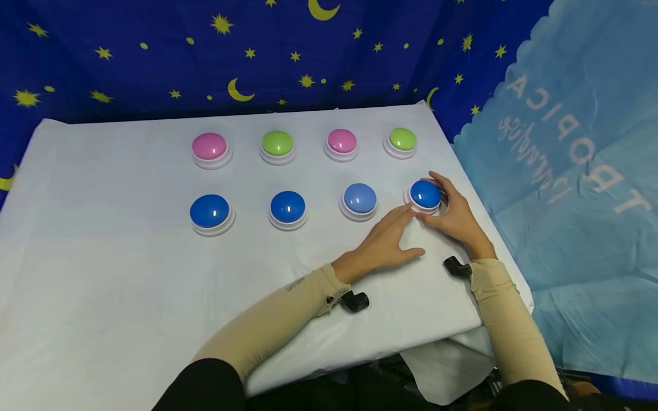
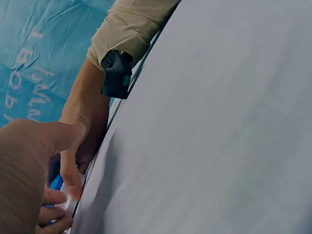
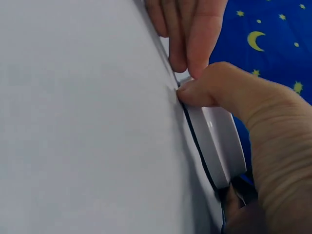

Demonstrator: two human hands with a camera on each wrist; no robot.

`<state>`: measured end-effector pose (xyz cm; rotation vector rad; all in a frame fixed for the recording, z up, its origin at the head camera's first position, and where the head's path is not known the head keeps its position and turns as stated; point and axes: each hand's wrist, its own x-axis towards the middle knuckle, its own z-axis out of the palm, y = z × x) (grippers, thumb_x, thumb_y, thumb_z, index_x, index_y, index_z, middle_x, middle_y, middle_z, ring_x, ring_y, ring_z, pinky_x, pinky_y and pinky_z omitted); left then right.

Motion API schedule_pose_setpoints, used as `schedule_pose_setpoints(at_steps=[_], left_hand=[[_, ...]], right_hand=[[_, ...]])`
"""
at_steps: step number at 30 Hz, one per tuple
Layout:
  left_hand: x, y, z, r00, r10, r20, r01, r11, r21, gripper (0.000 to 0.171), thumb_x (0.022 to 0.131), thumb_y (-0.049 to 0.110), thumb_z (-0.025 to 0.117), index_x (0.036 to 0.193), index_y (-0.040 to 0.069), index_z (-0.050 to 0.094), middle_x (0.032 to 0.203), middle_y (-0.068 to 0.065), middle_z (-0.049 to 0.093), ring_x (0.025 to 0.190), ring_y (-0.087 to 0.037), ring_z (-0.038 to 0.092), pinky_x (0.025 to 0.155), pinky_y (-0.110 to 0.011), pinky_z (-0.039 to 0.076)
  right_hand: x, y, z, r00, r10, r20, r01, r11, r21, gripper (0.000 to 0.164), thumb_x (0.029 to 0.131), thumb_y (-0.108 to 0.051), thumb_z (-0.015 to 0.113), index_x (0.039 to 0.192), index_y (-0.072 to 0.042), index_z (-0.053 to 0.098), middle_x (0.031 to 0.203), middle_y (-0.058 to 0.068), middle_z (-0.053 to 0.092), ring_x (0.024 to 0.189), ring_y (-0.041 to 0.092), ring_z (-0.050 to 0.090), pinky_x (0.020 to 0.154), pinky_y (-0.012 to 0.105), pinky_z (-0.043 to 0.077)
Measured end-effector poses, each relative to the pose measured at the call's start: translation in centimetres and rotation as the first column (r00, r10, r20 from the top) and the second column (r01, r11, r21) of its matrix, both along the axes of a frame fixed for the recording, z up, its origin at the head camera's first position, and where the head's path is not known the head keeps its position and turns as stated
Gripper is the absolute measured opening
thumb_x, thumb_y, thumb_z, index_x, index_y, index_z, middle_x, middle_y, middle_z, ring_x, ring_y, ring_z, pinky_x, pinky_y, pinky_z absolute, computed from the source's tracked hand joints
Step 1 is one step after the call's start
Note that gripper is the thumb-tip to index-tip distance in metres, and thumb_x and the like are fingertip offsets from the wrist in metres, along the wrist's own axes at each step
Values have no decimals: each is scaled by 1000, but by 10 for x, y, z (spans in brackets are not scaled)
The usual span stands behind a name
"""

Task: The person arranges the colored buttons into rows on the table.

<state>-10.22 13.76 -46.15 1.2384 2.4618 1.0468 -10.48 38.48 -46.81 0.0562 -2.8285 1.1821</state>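
Observation:
A dark blue dome push button (image 1: 425, 194) with a white round base stands at the right end of the front row. My right hand (image 1: 458, 221) grips its base between the thumb and fingers. In the right wrist view, the thumb lies on the side of the white base (image 3: 217, 144). My left hand (image 1: 381, 240) reaches in from the left, fingers extended and thumb spread apart. Its fingertips touch or nearly touch the near left side of the base. In the left wrist view, both hands meet at the button, which is mostly hidden.
To the left in the front row are a light blue button (image 1: 360, 198) and two dark blue ones (image 1: 288, 207). Behind them stand pink (image 1: 209, 146) and green (image 1: 277, 143) buttons, two of each. A white cloth covers the table (image 1: 103, 257); a starry curtain (image 1: 169, 57) hangs behind.

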Motion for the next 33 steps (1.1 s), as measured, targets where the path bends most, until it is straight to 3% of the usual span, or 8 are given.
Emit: schedule_pose_setpoints(at_steps=[13,25,29,33], left_hand=[[-3,5,0,999,-15,-49,11,996,-84,85,95,48,75,161,9,40,174,-7,28,161,-21,26,130,-28,19],[-5,2,0,997,-22,-68,17,998,-68,81,95,44,76,160,10,42,173,-9,30,160,-22,29,130,-30,23],[-5,1,-1,997,-18,-81,12,997,-79,75,95,43,76,157,11,48,173,-8,30,159,-21,30,130,-29,23],[-6,0,1,996,-22,-90,14,996,-89,66,95,44,76,148,9,57,173,-7,31,159,-21,30,129,-27,21]], right_hand=[[1,0,-2,998,-57,7,57,998,-24,111,81,-10,90,168,-16,21,162,19,45,153,37,38,128,50,26],[3,-4,2,997,-66,40,68,997,-36,112,83,-15,91,169,-19,19,164,17,43,155,34,37,128,51,26],[3,-4,1,998,-56,41,58,997,-45,113,83,-14,90,169,-18,18,164,17,42,154,35,37,128,52,25],[4,-3,0,997,-62,40,63,997,-42,111,84,-16,89,169,-20,18,165,17,42,154,35,37,129,44,26]])
